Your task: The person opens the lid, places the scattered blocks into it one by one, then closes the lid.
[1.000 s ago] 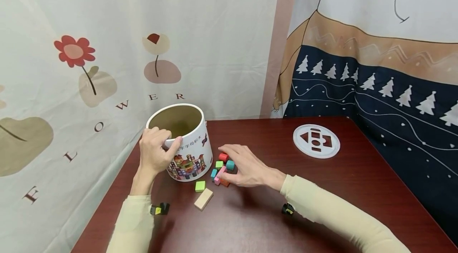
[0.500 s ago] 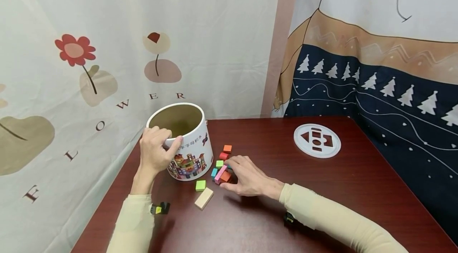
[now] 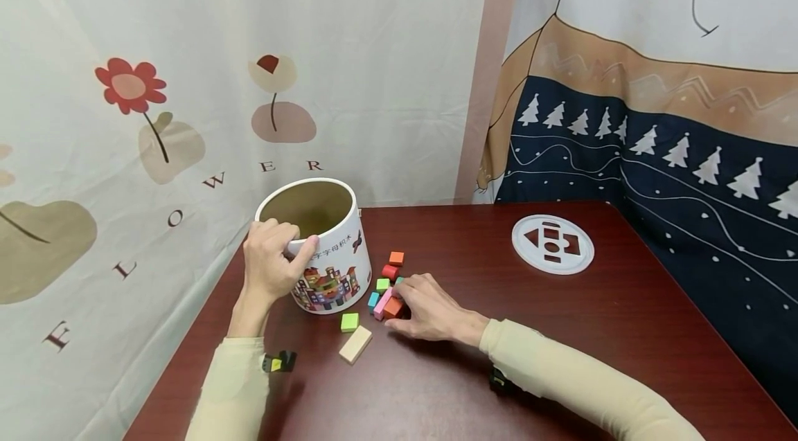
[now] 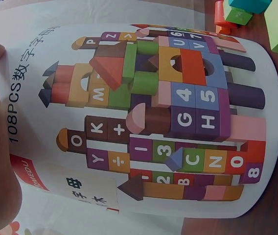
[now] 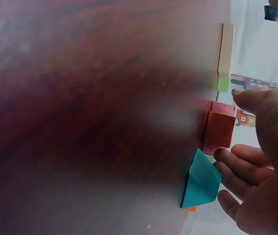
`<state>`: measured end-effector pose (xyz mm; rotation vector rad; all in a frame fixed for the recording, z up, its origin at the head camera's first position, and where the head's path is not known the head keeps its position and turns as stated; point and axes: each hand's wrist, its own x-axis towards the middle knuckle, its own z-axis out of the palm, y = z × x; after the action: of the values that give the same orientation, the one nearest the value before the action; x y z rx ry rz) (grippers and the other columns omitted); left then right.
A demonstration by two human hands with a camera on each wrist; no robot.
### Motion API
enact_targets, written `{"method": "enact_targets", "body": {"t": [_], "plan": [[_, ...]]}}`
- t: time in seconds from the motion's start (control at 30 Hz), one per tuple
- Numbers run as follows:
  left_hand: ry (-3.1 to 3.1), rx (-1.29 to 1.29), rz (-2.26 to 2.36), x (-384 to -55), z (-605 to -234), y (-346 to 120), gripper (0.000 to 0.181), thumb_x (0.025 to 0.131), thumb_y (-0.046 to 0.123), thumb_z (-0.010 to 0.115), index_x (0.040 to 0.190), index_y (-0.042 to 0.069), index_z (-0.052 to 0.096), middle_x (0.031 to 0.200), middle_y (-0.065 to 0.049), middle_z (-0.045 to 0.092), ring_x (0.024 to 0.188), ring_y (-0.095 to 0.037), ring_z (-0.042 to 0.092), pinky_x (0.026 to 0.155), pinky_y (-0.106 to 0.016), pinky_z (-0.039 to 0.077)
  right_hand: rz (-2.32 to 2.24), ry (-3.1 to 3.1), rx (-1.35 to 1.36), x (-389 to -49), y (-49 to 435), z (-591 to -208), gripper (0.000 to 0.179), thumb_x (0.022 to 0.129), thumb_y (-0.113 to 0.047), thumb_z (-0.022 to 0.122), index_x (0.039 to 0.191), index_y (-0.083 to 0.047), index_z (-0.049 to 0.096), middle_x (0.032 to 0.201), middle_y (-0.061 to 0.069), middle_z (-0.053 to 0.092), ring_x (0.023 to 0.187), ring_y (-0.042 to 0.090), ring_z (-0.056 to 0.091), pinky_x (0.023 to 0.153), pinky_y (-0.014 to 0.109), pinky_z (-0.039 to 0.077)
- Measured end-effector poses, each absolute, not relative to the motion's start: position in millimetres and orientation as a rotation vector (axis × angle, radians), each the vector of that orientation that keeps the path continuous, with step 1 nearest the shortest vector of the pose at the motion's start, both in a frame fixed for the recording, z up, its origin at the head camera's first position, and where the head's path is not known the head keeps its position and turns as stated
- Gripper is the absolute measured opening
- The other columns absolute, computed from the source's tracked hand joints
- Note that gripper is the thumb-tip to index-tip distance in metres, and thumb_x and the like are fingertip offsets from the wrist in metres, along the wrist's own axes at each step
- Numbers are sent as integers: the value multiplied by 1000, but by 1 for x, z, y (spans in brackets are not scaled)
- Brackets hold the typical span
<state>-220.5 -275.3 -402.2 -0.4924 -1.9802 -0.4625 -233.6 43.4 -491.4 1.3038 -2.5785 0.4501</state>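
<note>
My left hand (image 3: pixel 268 257) grips the near rim of a white printed bucket (image 3: pixel 333 271), thumb outside and fingers over the edge. The bucket stands upright, a hollow interior showing at its mouth. Right beside it lies a small cluster of toy blocks: an orange-red block (image 3: pixel 393 307), a pink block (image 3: pixel 383 304), a red cylinder (image 3: pixel 389 272), a light green block (image 3: pixel 382 285) and a blue block (image 3: pixel 373 300). Over the cluster's right side is my right hand (image 3: pixel 430 309), thumb apart from the fingers. In the right wrist view its fingertips are right at a teal block (image 5: pixel 202 181).
A bright green block (image 3: pixel 350 322) and a plain wooden block (image 3: pixel 356 345) lie in front of the bucket. An orange block (image 3: pixel 396 258) lies behind the cluster. Toward the back right is a white round lid with cut-out shapes (image 3: pixel 552 245). Printed curtains hang behind the table (image 3: pixel 499 385).
My right hand has drawn back slightly toward me over the cluster, uncovering the orange block behind and the orange-red block. The left hand keeps its grip on the bucket's rim.
</note>
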Motion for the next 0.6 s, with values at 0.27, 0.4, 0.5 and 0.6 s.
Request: {"method": "enact_targets", "body": {"t": [0.27,0.4,0.5,0.6], "plan": [[-1970,-498,-468,-220,-402,-275,45,94,39,64,64,11,46,56,-5,43,59,-25,39,74,-50,34,526,-2607,1326,-238,36,-495,31,94,-40,92,106,-17,75,85,-7,64,82,7,49,95,39,49],[-1981,-493,-461,-220,-402,-275,45,94,39,64,64,11,46,56,-5,43,59,-25,39,74,-50,35,562,-2545,1366,-239,35,-496,24,92,-27,92,103,-14,74,84,-3,67,80,6,51,91,40,51],[-1986,-491,-457,-220,-403,-275,45,94,40,63,64,11,46,56,-5,43,60,-26,39,75,-50,35,589,-2508,1393,-241,35,-496,23,91,-20,91,104,-12,74,86,-2,68,81,6,54,90,41,53],[-1977,-494,-461,-220,-403,-275,45,94,40,64,64,11,46,56,-5,43,60,-26,39,74,-50,35,612,-2505,1406,-241,36,-496,24,91,-18,91,106,-10,75,88,-2,69,81,6,56,91,41,54]]}}
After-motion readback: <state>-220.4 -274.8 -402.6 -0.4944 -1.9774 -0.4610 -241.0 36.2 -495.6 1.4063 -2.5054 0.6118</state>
